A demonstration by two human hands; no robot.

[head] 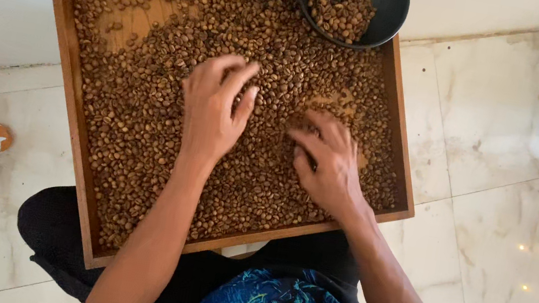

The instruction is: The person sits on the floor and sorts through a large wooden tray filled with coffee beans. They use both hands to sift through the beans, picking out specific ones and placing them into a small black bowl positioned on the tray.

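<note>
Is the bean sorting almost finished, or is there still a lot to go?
Still a lot. Done so far: a small pile of beans sits in the dark bowl at the tray's far corner. In hand: the left hand and right hand are both spread over the beans, fingers down among them. Left: the wooden tray is still covered nearly edge to edge, with only a few bare patches showing.

Brown beans [145, 117] fill a reddish-brown wooden tray [77, 114]; dark grey bowl [390, 5].
</note>
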